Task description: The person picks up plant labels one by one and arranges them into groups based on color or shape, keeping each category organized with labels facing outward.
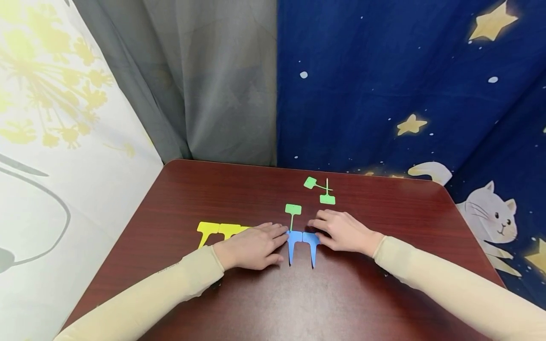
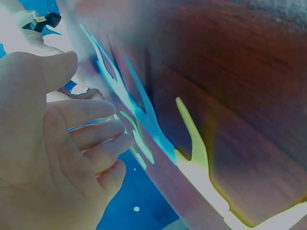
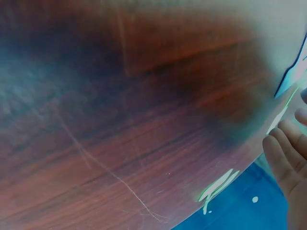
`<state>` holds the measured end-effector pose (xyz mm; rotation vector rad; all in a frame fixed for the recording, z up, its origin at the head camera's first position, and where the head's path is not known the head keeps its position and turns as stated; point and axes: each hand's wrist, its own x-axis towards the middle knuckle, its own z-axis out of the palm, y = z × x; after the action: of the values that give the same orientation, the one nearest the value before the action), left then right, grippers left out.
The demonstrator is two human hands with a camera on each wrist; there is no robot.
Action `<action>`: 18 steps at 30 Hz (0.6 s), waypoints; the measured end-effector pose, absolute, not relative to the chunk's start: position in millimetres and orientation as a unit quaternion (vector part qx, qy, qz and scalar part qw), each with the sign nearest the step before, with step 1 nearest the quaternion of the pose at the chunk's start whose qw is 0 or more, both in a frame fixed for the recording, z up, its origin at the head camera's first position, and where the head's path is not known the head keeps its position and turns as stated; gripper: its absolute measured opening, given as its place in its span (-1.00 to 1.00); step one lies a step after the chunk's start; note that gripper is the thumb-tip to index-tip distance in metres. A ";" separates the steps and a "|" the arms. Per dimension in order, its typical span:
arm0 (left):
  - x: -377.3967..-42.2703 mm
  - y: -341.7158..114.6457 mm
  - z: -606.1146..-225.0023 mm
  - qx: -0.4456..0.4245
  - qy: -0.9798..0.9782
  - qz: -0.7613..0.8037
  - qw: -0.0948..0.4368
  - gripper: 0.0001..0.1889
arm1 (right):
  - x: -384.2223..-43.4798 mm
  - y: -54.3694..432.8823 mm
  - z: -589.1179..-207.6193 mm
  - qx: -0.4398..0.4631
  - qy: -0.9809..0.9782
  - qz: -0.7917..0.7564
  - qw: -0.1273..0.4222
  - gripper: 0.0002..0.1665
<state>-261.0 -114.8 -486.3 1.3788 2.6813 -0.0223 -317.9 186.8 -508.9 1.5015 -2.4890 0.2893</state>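
Note:
A row of T-shaped plastic plant labels lies on the dark red table, with yellow labels (image 1: pixel 229 230) on the left and two blue labels (image 1: pixel 312 238) on the right. My left hand (image 1: pixel 256 247) reaches over the row with extended fingers, hiding part of it; its fingertips are at the left blue label (image 1: pixel 294 237). At the right blue label's outer end are the thumb and fingertips of my right hand (image 1: pixel 344 231), its fingers loosely bent. A green label (image 1: pixel 293 209) stands out just above the blue pair, its stem pointing down to them.
Two more green labels (image 1: pixel 327 199) lie farther back with their stems crossing. The wooden table (image 1: pixel 239 189) ends at a grey curtain (image 1: pixel 230 94) and a blue star-patterned curtain (image 1: pixel 367 104). A white patterned cloth (image 1: pixel 85 199) hangs at the left.

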 end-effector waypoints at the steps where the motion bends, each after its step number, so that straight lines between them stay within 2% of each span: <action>1: -261.5 -115.5 -485.2 0.456 0.888 -0.006 0.061 -0.30 | -321.5 185.9 -509.6 0.509 -0.848 0.098 0.113 -0.68; 6: -262.6 -119.4 -481.7 0.450 0.892 0.010 0.040 -0.33 | -336.5 177.1 -510.4 0.511 -0.846 0.088 0.121 -0.70; 12: -263.0 -130.9 -480.7 0.431 0.902 0.029 0.003 -0.37 | -350.9 156.7 -505.6 0.563 -0.814 0.035 0.139 -0.70; 18: -260.5 -140.1 -482.3 0.418 0.908 0.033 -0.001 -0.39 | -354.9 138.1 -503.5 0.618 -0.767 -0.036 0.169 -0.75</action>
<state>-260.5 -140.1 -482.3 1.3127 2.8536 0.1025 -354.9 138.1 -503.5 1.7572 -2.1808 -0.1036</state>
